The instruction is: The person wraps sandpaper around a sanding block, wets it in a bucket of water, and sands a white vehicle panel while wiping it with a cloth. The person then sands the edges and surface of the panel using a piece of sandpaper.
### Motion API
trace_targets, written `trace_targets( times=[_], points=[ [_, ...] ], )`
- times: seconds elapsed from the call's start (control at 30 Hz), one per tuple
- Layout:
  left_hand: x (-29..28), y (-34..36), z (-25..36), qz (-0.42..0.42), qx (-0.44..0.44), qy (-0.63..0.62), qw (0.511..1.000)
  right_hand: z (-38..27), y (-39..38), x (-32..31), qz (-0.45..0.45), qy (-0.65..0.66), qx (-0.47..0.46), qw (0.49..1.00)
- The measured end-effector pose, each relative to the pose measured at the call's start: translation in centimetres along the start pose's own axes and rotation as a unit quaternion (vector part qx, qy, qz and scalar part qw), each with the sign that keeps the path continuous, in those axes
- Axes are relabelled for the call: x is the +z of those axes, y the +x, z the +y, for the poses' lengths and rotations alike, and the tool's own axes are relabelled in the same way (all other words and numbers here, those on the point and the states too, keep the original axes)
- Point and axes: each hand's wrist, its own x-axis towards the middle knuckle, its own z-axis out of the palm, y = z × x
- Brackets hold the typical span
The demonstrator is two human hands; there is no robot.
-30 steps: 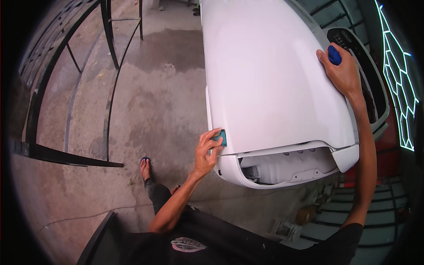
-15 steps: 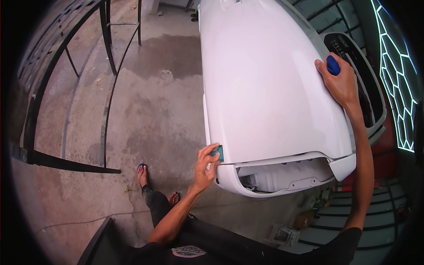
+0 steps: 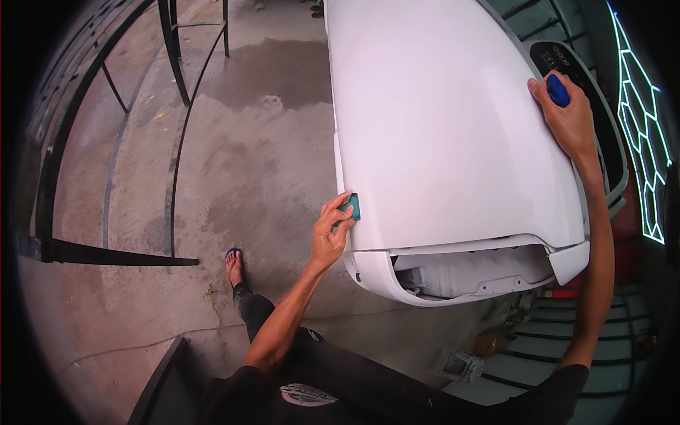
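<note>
A large white vehicle body panel point(image 3: 439, 142) fills the middle and right, its near end having a recessed opening point(image 3: 474, 275) with bare inner metal. My left hand point(image 3: 331, 230) pinches a small teal block point(image 3: 355, 207) between thumb and fingers, pressed against the panel's left edge just beyond the near corner. On the far right side of the panel, my right hand point(image 3: 570, 117) is closed round a dark blue pad or lump point(image 3: 558, 91), mostly covered by the palm. Its thumb rests on the white surface, and what lies under the fingers is hidden.
A black metal frame point(image 3: 120, 261) stands at the left on the concrete floor point(image 3: 269, 177). Beyond my right hand is a part with a dark window point(image 3: 595, 120). Honeycomb light strips point(image 3: 641, 134) glow at far right. A small box-like object point(image 3: 459, 367) sits below.
My left hand has slid the teal block farther away along the panel's left edge. My right hand stays near the right side with the blue pad; the whole view has shifted slightly.
</note>
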Motion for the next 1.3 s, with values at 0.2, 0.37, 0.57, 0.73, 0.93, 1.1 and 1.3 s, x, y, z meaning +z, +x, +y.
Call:
trace_targets(
  times=[0.2, 0.37, 0.57, 0.73, 0.93, 1.1, 1.3],
  points=[
    [-0.5, -4.7, 0.0, -0.039, 0.012, 0.01, 0.999, 1.1, 0.0, 0.1, 0.009, 0.001, -0.014, 1.0],
    [-1.1, -0.2, -1.7, -0.037, 0.013, -0.016, 0.999, 0.9, 0.4, 0.2, 0.001, 0.009, -0.008, 1.0],
    [0.3, -4.9, -1.4, -0.01, -0.018, -0.06, 0.998, 1.7, 0.1, 0.1, -0.003, -0.016, -0.003, 1.0],
    [-0.6, -0.9, -2.1, 0.022, -0.037, -0.098, 0.994, 1.2, 0.5, 0.9, 0.0, 0.022, -0.009, 1.0],
    [1.0, -5.0, -2.9, 0.041, -0.023, -0.076, 0.996, 1.7, 0.3, -0.1, -0.009, -0.001, -0.01, 1.0],
    [-0.1, 0.5, -3.9, 0.063, -0.118, -0.114, 0.984, 1.3, 0.0, 0.9, 0.017, -0.016, -0.011, 1.0],
    [1.5, -6.2, -2.1, 0.047, -0.041, -0.073, 0.995, 1.4, -0.5, 0.4, 0.025, 0.006, 0.006, 1.0]
  ],
)
